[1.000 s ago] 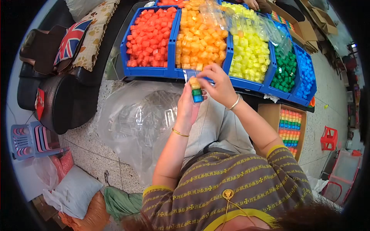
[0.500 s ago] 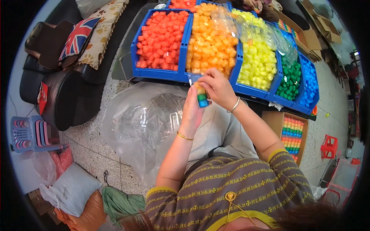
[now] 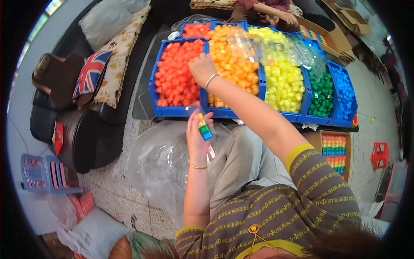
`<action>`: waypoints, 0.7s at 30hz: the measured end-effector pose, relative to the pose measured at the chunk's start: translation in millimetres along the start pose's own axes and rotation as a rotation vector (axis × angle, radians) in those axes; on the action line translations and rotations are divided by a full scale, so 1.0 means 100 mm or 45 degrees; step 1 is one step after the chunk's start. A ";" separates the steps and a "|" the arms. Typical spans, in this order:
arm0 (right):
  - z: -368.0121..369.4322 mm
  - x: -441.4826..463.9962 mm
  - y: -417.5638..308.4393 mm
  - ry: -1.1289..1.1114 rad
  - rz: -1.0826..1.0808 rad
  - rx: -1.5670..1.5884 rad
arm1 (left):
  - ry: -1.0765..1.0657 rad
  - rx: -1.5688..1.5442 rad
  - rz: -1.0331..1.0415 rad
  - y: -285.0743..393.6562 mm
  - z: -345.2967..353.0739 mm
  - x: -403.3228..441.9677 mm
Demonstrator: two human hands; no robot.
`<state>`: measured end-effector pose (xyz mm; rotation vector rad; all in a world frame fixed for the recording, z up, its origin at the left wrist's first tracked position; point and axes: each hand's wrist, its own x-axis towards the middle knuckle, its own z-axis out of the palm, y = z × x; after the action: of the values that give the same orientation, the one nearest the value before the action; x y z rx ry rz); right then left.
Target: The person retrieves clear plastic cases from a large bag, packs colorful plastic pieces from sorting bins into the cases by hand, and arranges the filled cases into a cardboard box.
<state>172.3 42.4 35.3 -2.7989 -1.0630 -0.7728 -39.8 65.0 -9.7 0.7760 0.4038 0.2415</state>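
Note:
My left hand (image 3: pixel 194 140) is closed around a clear plastic tube (image 3: pixel 203 126) in front of the bins. Stacked inside the tube are yellow-orange, green and blue blocks. Over the border of the red blocks (image 3: pixel 174 80) and the orange blocks (image 3: pixel 237 71) is my right hand (image 3: pixel 203 70), its fingers curled together toward the red side. Whatever its fingertips hold, if anything, is hidden. Both block colours lie heaped in blue plastic bins (image 3: pixel 172 112).
To the right stand bins of yellow blocks (image 3: pixel 284 88), green blocks (image 3: pixel 320 95) and blue blocks (image 3: pixel 346 93). Clear tubes (image 3: pixel 243 45) lie across the heaps. A large clear bag (image 3: pixel 161 162) sits below. A carton (image 3: pixel 317 140) holds filled tubes. Another person's hand (image 3: pixel 288 18) is at the far side.
My right hand has left the tube and moved up and left to the red bin's edge. My left hand has shifted slightly left and down with the tube. The view has tilted upward.

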 end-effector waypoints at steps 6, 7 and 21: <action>-0.53 -0.41 0.04 0.152 0.167 0.719 | -0.211 -0.137 -0.048 0.12 0.03 0.21; -0.59 -0.55 0.03 0.062 0.286 1.183 | -0.249 -0.160 -0.047 0.15 0.11 0.19; -0.79 -1.14 0.52 0.433 0.323 1.268 | -0.270 -0.244 -0.327 -0.12 0.67 0.29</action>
<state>98.2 -83.7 58.0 -1.8212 -0.7133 -0.4639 16.6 24.8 17.0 0.5480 0.2714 -0.0426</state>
